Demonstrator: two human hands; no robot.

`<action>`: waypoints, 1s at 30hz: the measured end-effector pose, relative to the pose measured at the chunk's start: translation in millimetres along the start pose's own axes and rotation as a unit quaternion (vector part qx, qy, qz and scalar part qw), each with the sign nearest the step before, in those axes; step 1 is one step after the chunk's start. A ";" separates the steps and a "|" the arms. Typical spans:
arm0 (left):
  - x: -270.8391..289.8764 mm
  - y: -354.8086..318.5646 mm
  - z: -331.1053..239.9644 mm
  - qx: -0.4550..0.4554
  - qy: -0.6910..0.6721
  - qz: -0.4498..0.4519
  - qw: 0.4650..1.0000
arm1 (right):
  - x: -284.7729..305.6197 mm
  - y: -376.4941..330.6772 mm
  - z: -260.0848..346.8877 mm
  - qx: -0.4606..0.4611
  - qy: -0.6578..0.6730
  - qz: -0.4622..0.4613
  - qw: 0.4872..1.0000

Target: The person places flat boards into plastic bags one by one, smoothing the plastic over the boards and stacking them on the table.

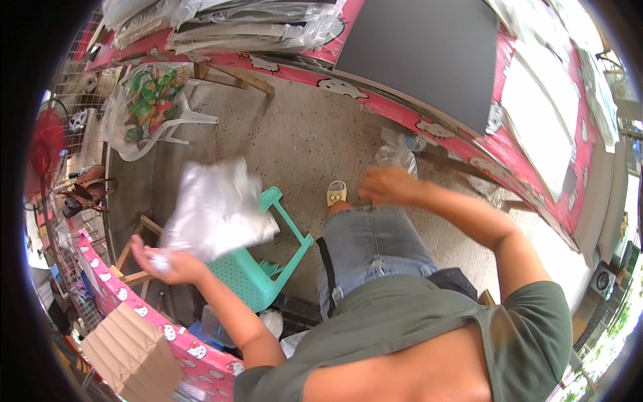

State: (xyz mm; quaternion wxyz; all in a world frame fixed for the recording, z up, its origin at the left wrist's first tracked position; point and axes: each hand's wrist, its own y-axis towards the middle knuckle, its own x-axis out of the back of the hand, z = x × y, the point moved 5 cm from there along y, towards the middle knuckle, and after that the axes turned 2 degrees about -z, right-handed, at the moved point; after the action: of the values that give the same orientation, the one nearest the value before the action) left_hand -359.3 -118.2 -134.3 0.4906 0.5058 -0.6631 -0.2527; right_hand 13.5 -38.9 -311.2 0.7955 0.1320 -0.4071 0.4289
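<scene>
My left hand (pixel 175 265) is out to the left, palm partly upturned, gripping one corner of a shiny whitish plastic bag (pixel 213 208). The bag is smeared by motion and spreads above the hand, partly covering a teal plastic stool (pixel 251 285) behind it. Over the floor in front of my right thigh, my right hand (pixel 388 185) is bent at the wrist and blurred. Its fingers look curled, but whether anything is in them is hidden. Near that hand, a crumpled clear plastic bag (pixel 396 153) lies by the table's underside.
A table with a pink patterned cover (pixel 395 107) runs ahead and to the right, bearing a dark grey board (pixel 422 57), white sheets (pixel 541 110) and stacked plastic-wrapped pieces (pixel 261 27). A bag of green packets (pixel 144 110) sits far left. Folded cardboard (pixel 130 352) stands near left.
</scene>
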 end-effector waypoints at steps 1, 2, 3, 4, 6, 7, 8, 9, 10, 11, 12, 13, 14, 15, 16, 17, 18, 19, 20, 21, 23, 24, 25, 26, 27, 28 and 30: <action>-13.5 -35.5 -31.9 -0.010 -0.195 0.072 0.978 | -55.0 -15.1 -46.9 -0.092 -0.023 0.125 0.988; -35.6 -93.2 -28.5 0.131 -0.379 0.254 0.880 | -104.6 -35.6 -97.7 -0.126 -0.038 0.147 0.980; -54.1 -159.8 -22.6 0.318 -0.468 0.375 0.735 | -149.8 -48.3 -151.8 -0.160 -0.055 0.165 0.972; -67.7 -210.7 -47.6 0.217 -0.386 0.500 0.744 | -180.5 -45.9 -198.4 -0.196 -0.078 0.236 0.948; -88.6 -334.1 -57.2 0.064 -0.316 0.666 0.672 | -229.8 -45.5 -277.5 -0.285 -0.109 0.285 0.909; -97.1 -370.0 -57.9 0.068 -0.294 0.672 0.677 | -246.4 -41.8 -318.6 -0.336 -0.121 0.263 0.896; -100.9 -405.1 -59.6 0.076 -0.266 0.675 0.684 | -257.3 -34.3 -349.8 -0.381 -0.131 0.241 0.883; -92.2 -450.6 -50.1 0.053 -0.186 0.706 0.682 | -258.0 -20.7 -362.0 -0.403 -0.151 0.195 0.881; -95.2 -487.4 -39.4 0.033 -0.106 0.731 0.674 | -256.5 -11.7 -374.4 -0.425 -0.170 0.143 0.877; -107.2 -485.9 -48.3 0.018 -0.160 0.701 0.695 | -260.9 -13.5 -401.3 -0.432 -0.210 0.179 0.858; -114.0 -477.1 -63.1 -0.002 -0.216 0.671 0.709 | -266.2 -18.2 -432.5 -0.445 -0.248 0.213 0.834; -111.7 -480.7 -57.9 0.019 -0.214 0.650 0.729 | -270.7 -1.6 -430.8 -0.433 -0.255 0.254 0.826; -113.5 -486.3 -54.5 0.035 -0.220 0.627 0.746 | -269.0 8.0 -432.7 -0.428 -0.266 0.292 0.813; -116.5 -490.3 -51.5 0.043 -0.230 0.609 0.758 | -273.2 12.3 -443.8 -0.442 -0.271 0.276 0.809; -116.2 -495.4 -48.7 0.047 -0.245 0.604 0.757 | -282.5 10.6 -458.4 -0.456 -0.271 0.263 0.806; -115.3 -499.6 -46.6 0.050 -0.257 0.601 0.755 | -295.6 13.6 -468.9 -0.448 -0.273 0.259 0.811; -116.5 -505.6 -44.4 0.053 -0.277 0.599 0.749 | -304.8 9.3 -480.0 -0.448 -0.275 0.256 0.812; -117.9 -510.9 -41.2 0.062 -0.278 0.587 0.758 | -312.3 5.4 -492.1 -0.448 -0.275 0.256 0.811; -117.6 -510.0 -38.9 0.067 -0.288 0.579 0.759 | -328.5 -2.6 -514.2 -0.443 -0.235 0.276 0.820; -118.8 -503.3 -37.1 0.063 -0.302 0.576 0.757 | -350.1 -11.3 -542.6 -0.444 -0.188 0.289 0.827; -118.5 -498.1 -32.1 0.101 -0.261 0.606 0.745 | -373.6 -2.4 -512.4 -0.328 -0.109 0.278 0.896; -119.7 -496.4 -28.6 0.143 -0.236 0.592 0.757 | -371.3 23.9 -453.0 -0.210 -0.081 0.243 0.944; -120.1 -489.7 -26.6 0.181 -0.210 0.573 0.771 | -357.5 38.6 -388.7 -0.175 0.134 0.131 0.966; -120.7 -475.5 -24.2 0.180 -0.202 0.506 0.819 | -320.7 56.4 -296.8 -0.138 0.139 0.184 0.963; -126.2 -453.7 -28.0 0.207 -0.227 0.496 0.812 | -292.0 54.9 -226.2 -0.049 0.176 0.169 0.968; -128.8 -433.2 -29.5 0.239 -0.248 0.482 0.806 | -260.8 54.3 -164.2 0.045 0.208 0.156 0.965; -121.6 -388.0 -39.5 0.358 -0.315 0.553 0.683 | -172.9 55.1 -71.4 0.021 0.169 0.068 0.983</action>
State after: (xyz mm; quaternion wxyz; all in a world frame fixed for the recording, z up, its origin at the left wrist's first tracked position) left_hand -158.6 -140.1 -489.4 0.0852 0.0743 -0.9778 0.1767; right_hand -43.8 -65.4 -495.7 0.8188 0.0462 -0.2659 0.5067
